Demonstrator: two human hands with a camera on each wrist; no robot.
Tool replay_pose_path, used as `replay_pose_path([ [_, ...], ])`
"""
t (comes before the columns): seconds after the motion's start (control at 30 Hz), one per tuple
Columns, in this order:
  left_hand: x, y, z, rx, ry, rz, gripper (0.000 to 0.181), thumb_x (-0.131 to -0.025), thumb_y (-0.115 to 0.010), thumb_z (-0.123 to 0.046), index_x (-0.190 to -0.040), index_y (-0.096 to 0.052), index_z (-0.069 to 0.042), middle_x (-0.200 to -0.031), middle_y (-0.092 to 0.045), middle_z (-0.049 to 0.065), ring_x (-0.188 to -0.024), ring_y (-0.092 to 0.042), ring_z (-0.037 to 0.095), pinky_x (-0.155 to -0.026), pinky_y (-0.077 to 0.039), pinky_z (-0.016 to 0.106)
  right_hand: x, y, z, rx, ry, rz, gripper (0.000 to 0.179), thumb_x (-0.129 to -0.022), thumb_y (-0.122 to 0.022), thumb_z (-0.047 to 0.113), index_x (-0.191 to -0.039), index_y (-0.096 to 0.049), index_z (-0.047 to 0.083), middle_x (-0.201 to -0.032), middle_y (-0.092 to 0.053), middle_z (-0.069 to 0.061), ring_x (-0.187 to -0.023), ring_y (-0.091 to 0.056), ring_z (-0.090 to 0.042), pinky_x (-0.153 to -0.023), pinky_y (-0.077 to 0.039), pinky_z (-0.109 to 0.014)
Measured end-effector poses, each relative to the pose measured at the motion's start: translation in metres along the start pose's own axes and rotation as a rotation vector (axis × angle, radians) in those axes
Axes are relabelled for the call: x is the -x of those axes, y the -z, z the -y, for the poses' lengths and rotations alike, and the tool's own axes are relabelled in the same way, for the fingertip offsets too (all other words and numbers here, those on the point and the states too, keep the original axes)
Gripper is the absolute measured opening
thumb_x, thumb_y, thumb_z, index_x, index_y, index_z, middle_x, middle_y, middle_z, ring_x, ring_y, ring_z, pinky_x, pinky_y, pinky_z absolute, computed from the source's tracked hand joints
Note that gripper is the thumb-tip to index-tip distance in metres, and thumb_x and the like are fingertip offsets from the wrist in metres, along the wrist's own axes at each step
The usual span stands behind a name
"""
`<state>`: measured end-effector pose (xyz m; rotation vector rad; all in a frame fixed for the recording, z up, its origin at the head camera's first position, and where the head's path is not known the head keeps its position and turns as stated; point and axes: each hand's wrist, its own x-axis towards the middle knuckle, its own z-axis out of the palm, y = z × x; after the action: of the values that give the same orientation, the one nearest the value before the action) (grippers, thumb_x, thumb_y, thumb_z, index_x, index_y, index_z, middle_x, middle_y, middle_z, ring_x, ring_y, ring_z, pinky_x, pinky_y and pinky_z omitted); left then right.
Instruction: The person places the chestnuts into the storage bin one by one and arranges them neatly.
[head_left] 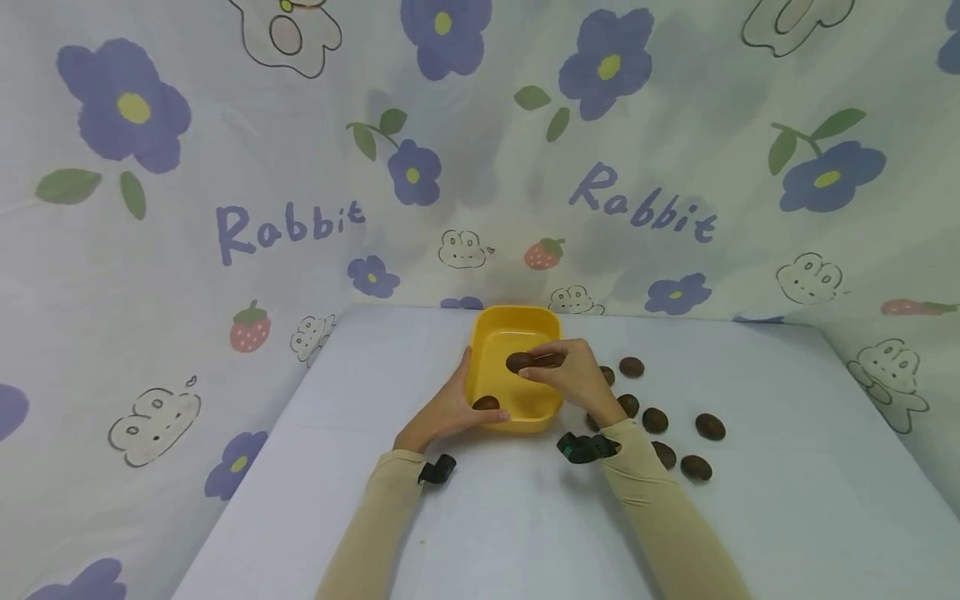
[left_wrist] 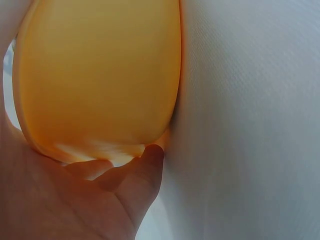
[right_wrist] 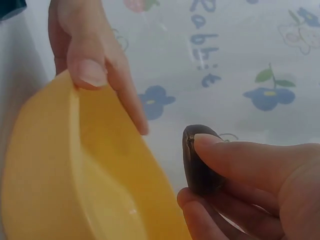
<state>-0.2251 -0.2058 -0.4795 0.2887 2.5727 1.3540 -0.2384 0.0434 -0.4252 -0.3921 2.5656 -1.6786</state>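
My left hand (head_left: 450, 410) grips a yellow rectangular tub (head_left: 517, 426) by its left side, thumb over the near rim. In the left wrist view its fingers (left_wrist: 145, 180) curl against the tub's outer wall (left_wrist: 105, 75). Over the tub, my right hand (head_left: 579, 377) pinches a dark brown, oval, nut-like piece (right_wrist: 200, 172) between thumb and fingers. A second dark patch under those fingers in the head view cannot be told clearly. Another brown oval piece (head_left: 486, 402) lies inside the tub's near left corner, partly covered by my left thumb.
Several more brown oval pieces (head_left: 709, 427) lie scattered on the white tabletop (head_left: 787, 500) right of the tub, some partly hidden by my right arm. A patterned cloth (head_left: 480, 167) hangs behind and beside the table. A dark wrist camera (head_left: 587, 447) sits at my right cuff.
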Motion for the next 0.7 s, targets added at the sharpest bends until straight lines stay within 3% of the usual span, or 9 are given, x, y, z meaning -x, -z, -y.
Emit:
replay_pose_path([
  [0.4,0.001,-0.001,-0.002,-0.010,-0.003,0.004,0.137,-0.075,-0.089,-0.053,-0.166,0.010,-0.031,-0.177,-0.005,-0.003,-0.160,-0.024,0.026,-0.129,-0.022,0.060,-0.016,-0.036,-0.005,0.061,-0.032,0.036,0.034,-0.081,-0.090,0.018,-0.111,-0.079,0.004,-0.110,-0.079,-0.012,-0.097,-0.078,-0.026,-0.087,-0.065,-0.037],
  [0.7,0.001,0.000,0.000,-0.008,-0.016,0.007,0.137,-0.075,-0.089,-0.054,-0.167,0.010,-0.029,-0.177,-0.004,-0.002,-0.161,-0.021,0.025,-0.130,-0.021,0.058,-0.022,-0.050,-0.010,0.077,0.024,0.068,0.024,-0.080,-0.089,0.011,-0.101,-0.081,0.004,-0.103,-0.080,-0.010,-0.091,-0.079,-0.025,-0.081,-0.066,-0.035],
])
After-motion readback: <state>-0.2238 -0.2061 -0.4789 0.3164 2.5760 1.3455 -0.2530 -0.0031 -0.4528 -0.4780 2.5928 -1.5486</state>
